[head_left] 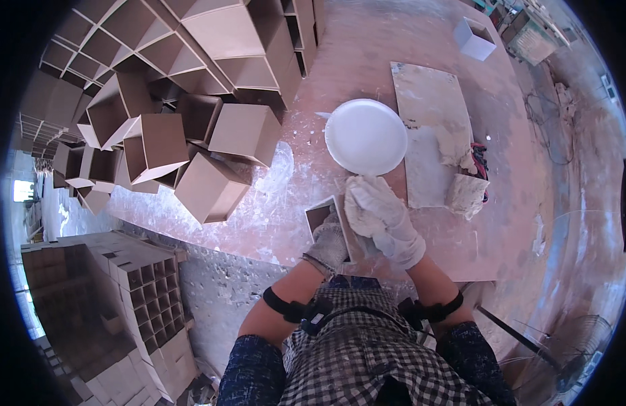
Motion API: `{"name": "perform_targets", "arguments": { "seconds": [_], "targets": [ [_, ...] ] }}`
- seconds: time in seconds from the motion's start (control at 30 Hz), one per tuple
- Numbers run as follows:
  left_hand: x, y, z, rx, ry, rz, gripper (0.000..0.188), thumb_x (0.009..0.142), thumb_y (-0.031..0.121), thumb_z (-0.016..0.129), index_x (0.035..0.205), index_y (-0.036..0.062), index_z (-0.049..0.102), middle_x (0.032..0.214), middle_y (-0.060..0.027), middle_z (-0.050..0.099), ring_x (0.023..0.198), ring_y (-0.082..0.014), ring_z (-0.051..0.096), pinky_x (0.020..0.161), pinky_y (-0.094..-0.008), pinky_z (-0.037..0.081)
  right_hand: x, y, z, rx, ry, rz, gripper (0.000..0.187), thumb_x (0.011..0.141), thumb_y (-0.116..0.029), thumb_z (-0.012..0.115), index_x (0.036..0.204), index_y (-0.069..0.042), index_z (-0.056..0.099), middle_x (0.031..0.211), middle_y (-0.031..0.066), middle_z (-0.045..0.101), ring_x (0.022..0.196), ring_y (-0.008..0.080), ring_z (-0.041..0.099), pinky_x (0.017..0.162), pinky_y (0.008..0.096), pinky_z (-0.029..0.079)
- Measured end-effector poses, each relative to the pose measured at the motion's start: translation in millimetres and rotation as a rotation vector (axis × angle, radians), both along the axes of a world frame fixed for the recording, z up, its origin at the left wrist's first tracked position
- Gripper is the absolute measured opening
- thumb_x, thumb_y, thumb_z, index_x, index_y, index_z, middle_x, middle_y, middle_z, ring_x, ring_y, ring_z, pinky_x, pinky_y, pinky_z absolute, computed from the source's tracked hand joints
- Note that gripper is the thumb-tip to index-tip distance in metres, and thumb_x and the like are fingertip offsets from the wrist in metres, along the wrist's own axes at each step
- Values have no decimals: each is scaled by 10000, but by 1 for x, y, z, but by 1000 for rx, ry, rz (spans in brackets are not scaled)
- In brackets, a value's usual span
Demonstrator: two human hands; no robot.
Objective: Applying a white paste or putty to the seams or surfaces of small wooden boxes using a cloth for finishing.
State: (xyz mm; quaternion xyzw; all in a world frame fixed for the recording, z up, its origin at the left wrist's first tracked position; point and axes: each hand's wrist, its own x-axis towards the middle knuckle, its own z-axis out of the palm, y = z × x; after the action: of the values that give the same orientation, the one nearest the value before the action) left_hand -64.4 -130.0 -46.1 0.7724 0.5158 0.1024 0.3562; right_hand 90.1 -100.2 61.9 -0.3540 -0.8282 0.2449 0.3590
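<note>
At the table's near edge, my left hand (328, 249), in a grey-white glove, reaches into the open end of a small brown box (345, 227) and holds it from inside; the fingertips are partly hidden by its walls. A white glove covers my right hand (394, 227), which is closed round a crumpled whitish cloth or pad (359, 206) and presses it against the box's right side. Just beyond the hands lies a round white dish (366, 137) with a pale surface.
Several open brown boxes (218, 186) lie piled at the left, before stacked ones (238, 40). Right of the dish is a stained board (428, 101) with a rough pale block (467, 195). A white box (474, 39) stands far right. Gridded boxes (154, 298) stand lower left.
</note>
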Motion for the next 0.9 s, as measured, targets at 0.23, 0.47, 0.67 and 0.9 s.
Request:
{"name": "perform_targets", "arguments": {
  "seconds": [0.23,0.47,0.67,0.9],
  "targets": [
    [-3,-18,-26,-356,-318,301,645,900,391,588,1415,54,393,1391,-196,444,1259,-322,472,1053,-394,394,7,-69,-20,99,-207,73,314,716,-85,627,1009,22,593,1069,179,600,1005,319,579,832,385,481],
    [24,7,-17,-120,-131,108,554,917,363,562,1368,64,440,1390,-175,459,1230,-344,488,1052,-422,378,7,9,-51,-156,327,62,336,798,-148,598,1110,-26,602,1103,143,606,1039,332,583,939,456,457],
    [0,-13,11,-243,-35,188,679,895,356,596,1457,64,351,1458,-218,373,1371,-334,351,1119,-394,315,22,-89,-27,-47,-240,154,399,810,-192,606,1175,-35,577,1181,132,577,1156,344,552,994,463,429],
    [6,-8,22,-119,279,75,579,892,369,618,1355,50,480,1359,-182,506,1251,-299,496,1033,-391,412,63,-58,6,-212,34,-149,320,848,-114,585,1146,-12,646,1201,126,629,1070,224,624,930,353,480]
  ]
}}
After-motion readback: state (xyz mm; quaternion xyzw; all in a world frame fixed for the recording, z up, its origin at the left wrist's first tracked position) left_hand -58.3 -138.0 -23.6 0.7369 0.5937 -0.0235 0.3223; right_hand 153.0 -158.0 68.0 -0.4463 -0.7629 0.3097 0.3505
